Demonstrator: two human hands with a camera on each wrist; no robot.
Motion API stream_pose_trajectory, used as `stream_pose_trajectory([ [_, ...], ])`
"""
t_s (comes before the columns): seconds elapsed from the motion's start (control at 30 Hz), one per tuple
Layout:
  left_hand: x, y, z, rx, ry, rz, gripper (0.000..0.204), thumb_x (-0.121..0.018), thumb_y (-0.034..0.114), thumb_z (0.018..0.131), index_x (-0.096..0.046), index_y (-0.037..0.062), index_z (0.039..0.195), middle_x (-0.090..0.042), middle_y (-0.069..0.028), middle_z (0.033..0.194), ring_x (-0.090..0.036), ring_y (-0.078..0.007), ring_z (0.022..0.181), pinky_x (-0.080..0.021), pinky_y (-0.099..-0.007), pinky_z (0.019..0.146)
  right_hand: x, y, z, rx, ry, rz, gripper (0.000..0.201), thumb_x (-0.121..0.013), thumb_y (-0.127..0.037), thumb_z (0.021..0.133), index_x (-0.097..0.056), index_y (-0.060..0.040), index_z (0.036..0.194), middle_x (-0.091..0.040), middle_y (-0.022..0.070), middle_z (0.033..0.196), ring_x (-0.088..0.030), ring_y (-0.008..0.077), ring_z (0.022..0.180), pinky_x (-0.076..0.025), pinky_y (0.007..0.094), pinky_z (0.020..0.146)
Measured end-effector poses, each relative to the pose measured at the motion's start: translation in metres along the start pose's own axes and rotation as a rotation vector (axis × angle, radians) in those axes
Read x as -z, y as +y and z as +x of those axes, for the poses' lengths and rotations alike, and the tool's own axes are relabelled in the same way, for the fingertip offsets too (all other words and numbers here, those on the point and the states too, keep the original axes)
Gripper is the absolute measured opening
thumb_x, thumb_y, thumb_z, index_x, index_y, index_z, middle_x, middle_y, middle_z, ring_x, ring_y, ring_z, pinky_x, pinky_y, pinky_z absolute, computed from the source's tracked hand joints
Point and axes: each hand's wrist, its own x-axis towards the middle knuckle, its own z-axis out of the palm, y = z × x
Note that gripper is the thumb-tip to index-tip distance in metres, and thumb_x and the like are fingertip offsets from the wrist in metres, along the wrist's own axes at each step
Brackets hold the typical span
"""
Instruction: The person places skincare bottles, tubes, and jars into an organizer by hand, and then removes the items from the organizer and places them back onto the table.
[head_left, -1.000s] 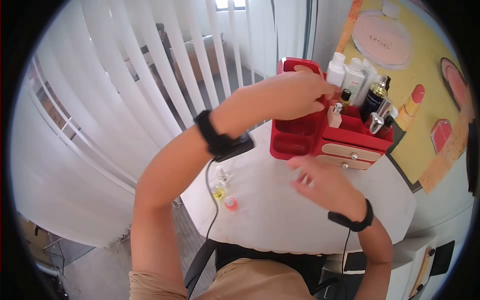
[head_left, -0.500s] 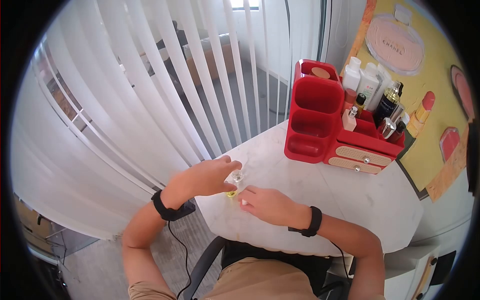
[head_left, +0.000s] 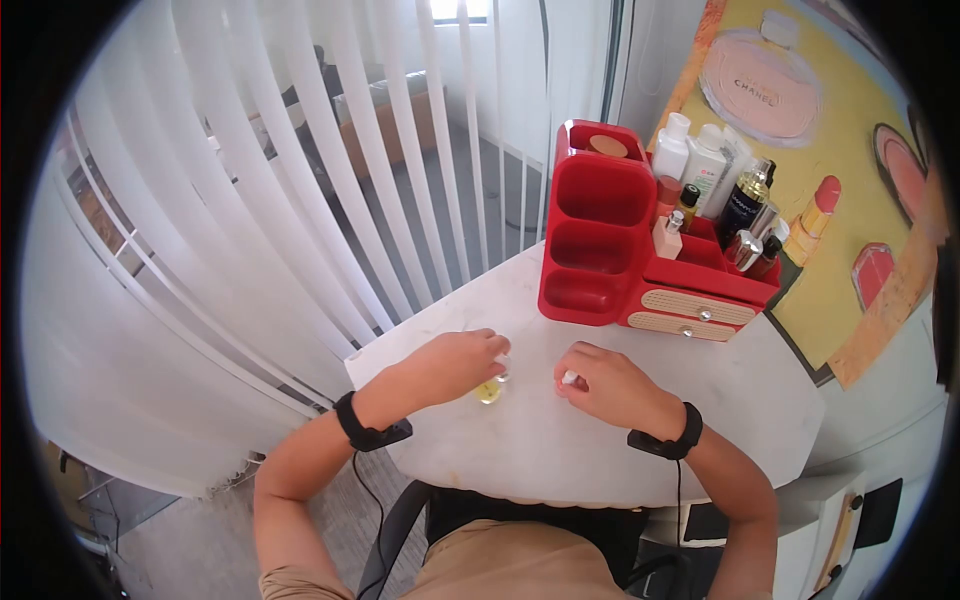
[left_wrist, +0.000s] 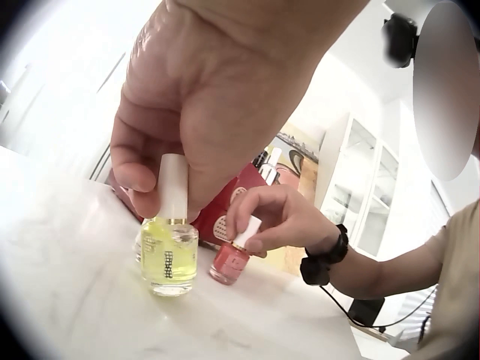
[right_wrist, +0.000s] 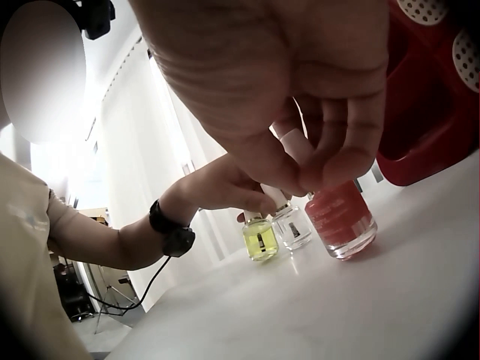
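Observation:
The left hand (head_left: 445, 367) pinches the white cap of a yellow nail polish bottle (left_wrist: 169, 259), its fingers curled round it. A clear bottle (right_wrist: 292, 229) stands right beside the yellow one, under the same hand; whether its cap is also gripped I cannot tell. To the right, the right hand (head_left: 620, 388) pinches the white cap (head_left: 570, 378) of a pinkish-red bottle (right_wrist: 343, 220). That bottle is slightly tilted in the left wrist view, low over or touching the white tabletop (head_left: 520, 450).
A red organizer (head_left: 596, 245) with empty compartments stands at the back of the table. Beside it, a red drawer box (head_left: 695, 300) holds white tubes and several small bottles. Vertical blinds (head_left: 260, 200) hang at the left, and a yellow poster (head_left: 765, 140) leans at the right.
Both hands came from the organizer down to the small bottles and took hold of caps. The right hand has moved the pinkish-red bottle rightward, away from the other two.

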Motion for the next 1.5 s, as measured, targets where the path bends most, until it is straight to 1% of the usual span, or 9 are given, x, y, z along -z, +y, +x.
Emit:
stream_pose_trajectory([
  [0.23,-0.019,0.036,0.053,-0.185,-0.054,-0.039,0.027,-0.063,0.023,0.101,-0.064,0.0031,0.118,-0.067,-0.0156,0.108,-0.067,-0.0369,0.1,-0.054,-0.0456,0.087,0.009,0.01,-0.011,-0.111,0.069,0.02,0.025,-0.066,-0.009,0.09,-0.057,-0.0035,0.113,-0.07,0.0144,0.103,-0.07,0.0348,0.091,-0.056,0.0417,0.079],
  [0.3,-0.021,0.04,0.062,-0.197,-0.063,-0.054,0.03,-0.066,0.023,0.099,-0.063,0.0038,0.121,-0.067,-0.0157,0.107,-0.067,-0.0365,0.1,-0.054,-0.0454,0.087,0.01,0.017,-0.015,-0.186,0.079,0.09,0.037,-0.076,-0.015,0.088,-0.058,-0.0045,0.119,-0.07,0.0084,0.099,-0.069,0.0228,0.08,-0.055,0.0345,0.073],
  [0.63,-0.016,0.038,0.047,-0.095,-0.007,-0.261,0.042,-0.076,0.024,0.092,-0.059,0.0046,0.125,-0.067,-0.015,0.107,-0.067,-0.0337,0.097,-0.053,-0.0424,0.086,0.002,0.011,-0.007,-0.179,0.112,0.085,0.029,-0.074,-0.022,0.092,-0.063,-0.0075,0.115,-0.07,0.0055,0.094,-0.068,0.0236,0.078,-0.053,0.0358,0.071],
  [0.8,-0.025,0.023,0.046,-0.14,-0.061,-0.253,0.029,-0.078,0.025,0.09,-0.066,0.0043,0.106,-0.068,-0.0131,0.101,-0.066,-0.0336,0.095,-0.052,-0.043,0.084,-0.007,0.017,-0.002,-0.097,0.097,-0.159,0.022,-0.069,-0.024,0.097,-0.068,-0.0088,0.112,-0.071,0.0093,0.094,-0.068,0.0283,0.082,-0.054,0.0374,0.076],
  [1.0,-0.003,0.035,0.046,-0.155,-0.119,-0.255,0.023,-0.075,0.021,0.091,-0.065,0.0036,0.102,-0.067,-0.0146,0.102,-0.065,-0.0358,0.099,-0.052,-0.0448,0.086,0.094,-0.039,-0.024,-0.295,0.261,-0.011,0.019,-0.061,-0.024,0.099,-0.066,-0.0081,0.108,-0.07,0.0122,0.093,-0.07,0.0318,0.083,-0.053,0.0416,0.075],
  [1.07,0.005,0.039,0.046,-0.188,-0.083,-0.273,0.021,-0.074,0.02,0.091,-0.065,0.0038,0.102,-0.066,-0.0142,0.101,-0.066,-0.0351,0.098,-0.052,-0.0441,0.086,0.139,-0.043,-0.032,-0.243,0.464,-0.125,0.018,-0.061,-0.023,0.099,-0.066,-0.0088,0.108,-0.069,0.0135,0.092,-0.069,0.0337,0.083,-0.053,0.0409,0.074],
  [1.23,0.031,0.057,0.049,-0.249,-0.007,-0.287,0.019,-0.074,0.018,0.093,-0.064,0.0042,0.102,-0.065,-0.0129,0.101,-0.066,-0.0337,0.096,-0.053,-0.0423,0.084,0.222,-0.04,-0.015,-0.337,0.552,-0.479,0.018,-0.059,-0.021,0.1,-0.065,-0.0045,0.104,-0.07,0.0192,0.089,-0.069,0.0383,0.084,-0.054,0.0433,0.076],
  [1.33,0.037,0.064,0.052,-0.31,0.048,-0.251,0.018,-0.073,0.018,0.094,-0.064,0.004,0.102,-0.065,-0.0125,0.102,-0.066,-0.033,0.095,-0.054,-0.0415,0.084,0.231,0.006,0.01,-0.183,0.519,-0.773,0.017,-0.061,-0.019,0.099,-0.063,-0.0018,0.101,-0.068,0.0215,0.087,-0.068,0.0385,0.082,-0.052,0.0473,0.075],
  [1.5,0.045,0.07,0.046,-0.35,0.109,-0.233,0.018,-0.074,0.017,0.094,-0.064,0.0045,0.102,-0.065,-0.0109,0.101,-0.066,-0.0295,0.089,-0.054,-0.0388,0.078,0.224,0.029,0.042,-0.383,0.219,-0.951,0.018,-0.061,-0.014,0.094,-0.063,0.0006,0.104,-0.07,0.0252,0.09,-0.07,0.0441,0.089,-0.054,0.052,0.077],
])
